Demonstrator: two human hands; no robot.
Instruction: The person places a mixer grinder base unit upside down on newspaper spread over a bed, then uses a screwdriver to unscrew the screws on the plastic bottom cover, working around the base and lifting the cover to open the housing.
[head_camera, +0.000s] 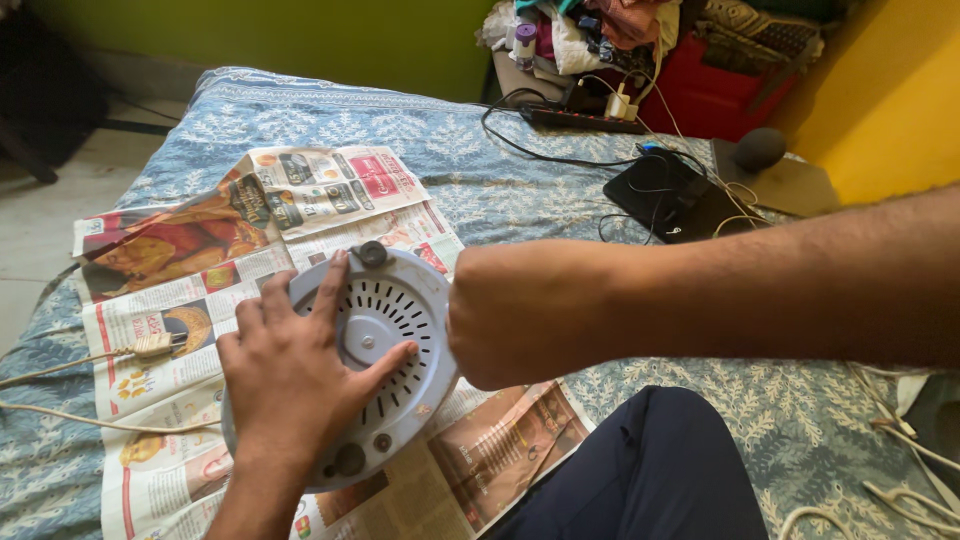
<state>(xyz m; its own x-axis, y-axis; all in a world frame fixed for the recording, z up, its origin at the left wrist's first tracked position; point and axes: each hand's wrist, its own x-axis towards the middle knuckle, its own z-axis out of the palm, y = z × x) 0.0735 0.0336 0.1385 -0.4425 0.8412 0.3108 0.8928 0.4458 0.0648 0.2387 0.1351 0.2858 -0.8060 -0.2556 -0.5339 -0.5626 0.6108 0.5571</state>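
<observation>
A round grey appliance base (395, 300) with vent slots and black rubber feet lies bottom-up on spread newspaper (180, 290). My left hand (290, 375) rests flat on its underside, fingers spread over the slots. My right hand (520, 315) grips the right rim of the base; its fingers are hidden behind the base and the back of the hand. A white cord with a plug (150, 346) trails off to the left over the newspaper.
Everything sits on a bed with a blue patterned sheet (480, 170). A black device with cables (670, 195), a power strip (580, 118), a red crate (715, 95) and piled clothes are behind. My dark-trousered knee (650, 470) is at the front. More white cables (900, 470) lie right.
</observation>
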